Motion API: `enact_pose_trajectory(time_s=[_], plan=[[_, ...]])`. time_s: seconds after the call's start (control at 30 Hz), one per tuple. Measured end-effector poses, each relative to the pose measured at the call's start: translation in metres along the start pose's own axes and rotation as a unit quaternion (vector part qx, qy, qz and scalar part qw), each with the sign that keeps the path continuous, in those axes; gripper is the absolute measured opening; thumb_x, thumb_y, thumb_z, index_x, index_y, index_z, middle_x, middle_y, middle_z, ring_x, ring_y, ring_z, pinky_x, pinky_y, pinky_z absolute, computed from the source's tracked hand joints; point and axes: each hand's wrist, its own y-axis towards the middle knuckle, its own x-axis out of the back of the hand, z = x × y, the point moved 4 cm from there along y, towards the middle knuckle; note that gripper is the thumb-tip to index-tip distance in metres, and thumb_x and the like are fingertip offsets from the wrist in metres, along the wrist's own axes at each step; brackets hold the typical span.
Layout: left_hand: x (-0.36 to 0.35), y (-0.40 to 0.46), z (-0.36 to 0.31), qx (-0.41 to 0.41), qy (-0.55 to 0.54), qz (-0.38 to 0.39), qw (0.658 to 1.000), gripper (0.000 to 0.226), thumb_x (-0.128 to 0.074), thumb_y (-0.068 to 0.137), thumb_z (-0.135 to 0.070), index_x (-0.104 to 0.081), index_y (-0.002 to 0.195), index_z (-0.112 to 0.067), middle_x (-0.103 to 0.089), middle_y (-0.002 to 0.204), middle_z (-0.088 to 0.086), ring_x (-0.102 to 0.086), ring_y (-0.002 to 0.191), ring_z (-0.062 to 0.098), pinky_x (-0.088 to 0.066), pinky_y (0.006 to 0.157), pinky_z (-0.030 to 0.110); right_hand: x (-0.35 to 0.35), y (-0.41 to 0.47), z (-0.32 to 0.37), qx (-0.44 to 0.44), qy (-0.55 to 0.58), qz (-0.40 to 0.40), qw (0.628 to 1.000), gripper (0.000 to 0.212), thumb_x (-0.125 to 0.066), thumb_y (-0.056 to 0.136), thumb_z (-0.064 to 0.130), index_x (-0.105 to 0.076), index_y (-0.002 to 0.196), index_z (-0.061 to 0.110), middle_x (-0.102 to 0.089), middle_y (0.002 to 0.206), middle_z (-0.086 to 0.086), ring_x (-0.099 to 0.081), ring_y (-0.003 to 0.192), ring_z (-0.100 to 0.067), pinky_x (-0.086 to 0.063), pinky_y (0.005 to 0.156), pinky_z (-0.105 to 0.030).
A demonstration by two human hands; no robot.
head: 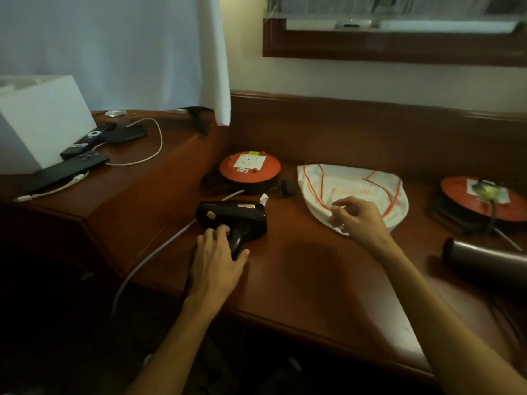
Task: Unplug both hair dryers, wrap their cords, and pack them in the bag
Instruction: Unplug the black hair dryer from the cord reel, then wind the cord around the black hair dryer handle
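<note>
Wooden tabletop – left hand clamps black hair dryer handle, barrel lying crosswise; right hand, fingers loosely apart, nearer white drawstring bag.

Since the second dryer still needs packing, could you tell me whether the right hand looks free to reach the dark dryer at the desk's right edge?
Probably yes. The right hand hovers over the white bag, apparently holding nothing, and bare desk lies between it and the dark dryer.

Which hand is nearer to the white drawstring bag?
Right. The right hand is at the near edge of the white drawstring bag, fingers on it. The left hand is off to its left, on the black hair dryer.
</note>
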Motion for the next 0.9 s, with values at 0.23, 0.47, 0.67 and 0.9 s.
enact_pose_trajectory(time_s=[0.23, 0.47, 0.67, 0.9], plan=[[0.005, -0.002, -0.015, -0.029, 0.028, -0.043, 0.998, 0.046, -0.07, 0.091, -0.035, -0.058, 0.128, -0.01, -0.06, 0.122, 0.011, -0.05, 0.115, 0.029, -0.051, 0.091, 0.043, -0.021, -0.065, -0.029, -0.048, 0.065, 0.04, 0.996, 0.009, -0.06, 0.098, 0.01, -0.068, 0.101, 0.008, -0.074, 0.073, -0.003, -0.068, 0.061, -0.017, -0.052, 0.055, -0.026], [0.031, -0.019, -0.067, -0.069, -0.021, -0.115, 0.991, 0.039, -0.066, 0.094, -0.033, -0.064, 0.127, -0.012, -0.066, 0.119, 0.008, -0.055, 0.119, 0.028, -0.039, 0.102, 0.046, -0.038, -0.098, -0.013, -0.019, 0.104, 0.071, 0.992, 0.011, -0.061, 0.099, 0.015, -0.071, 0.096, 0.012, -0.077, 0.082, -0.009, -0.072, 0.071, -0.016, -0.058, 0.071, -0.034], [0.053, -0.026, -0.113, -0.113, -0.261, -0.077, 0.956, 0.033, -0.068, 0.095, -0.019, -0.066, 0.128, -0.015, -0.066, 0.12, -0.008, -0.057, 0.119, 0.012, -0.043, 0.099, 0.028, -0.043, -0.111, 0.036, 0.049, 0.19, 0.086, 0.977, 0.032, -0.05, 0.104, 0.032, -0.071, 0.111, 0.01, -0.075, 0.101, -0.002, -0.071, 0.095, -0.015, -0.054, 0.088, -0.042], [0.025, -0.034, -0.153, -0.088, -0.485, 0.024, 0.87, 0.017, -0.062, 0.098, -0.014, -0.066, 0.111, -0.024, -0.07, 0.107, -0.01, -0.066, 0.101, 0.004, -0.05, 0.076, 0.007, -0.036, -0.097, 0.032, 0.01, 0.353, 0.025, 0.935, 0.054, -0.048, 0.096, 0.052, -0.052, 0.142, 0.023, -0.064, 0.136, -0.001, -0.06, 0.127, -0.017, -0.048, 0.106, -0.054]])
